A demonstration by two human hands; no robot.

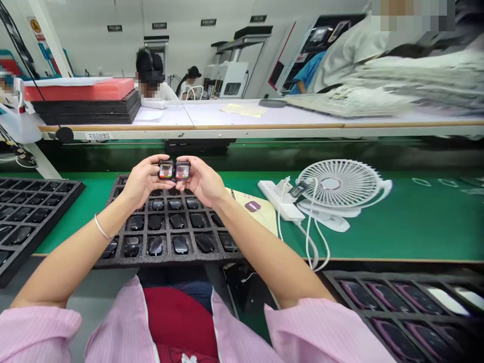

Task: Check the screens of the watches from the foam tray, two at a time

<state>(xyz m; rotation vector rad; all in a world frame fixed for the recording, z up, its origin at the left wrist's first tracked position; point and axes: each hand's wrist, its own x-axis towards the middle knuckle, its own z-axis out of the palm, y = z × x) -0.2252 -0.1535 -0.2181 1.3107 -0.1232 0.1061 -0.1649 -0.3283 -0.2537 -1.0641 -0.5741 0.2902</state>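
Note:
My left hand [141, 181] grips a small black smartwatch [165, 170] by its edges, its screen lit with colours. Beside it, my right hand [202, 179] pinches a second smartwatch [183, 171], also with a lit screen. The two watches are held side by side, screens facing me, with at most a narrow gap between them. Both hands are above a black foam tray [162, 259], whose compartments hold several dark watch bodies [180, 244]. My forearms hide parts of this tray.
Left is another foam tray [49, 222] of dark devices; lower right, a tray [363, 312] of phone-like pieces. A white fan [336, 184] and power strip [282, 201] with cables stand on the green mat [427, 227]. A shelf [227, 121] runs across behind; people are beyond.

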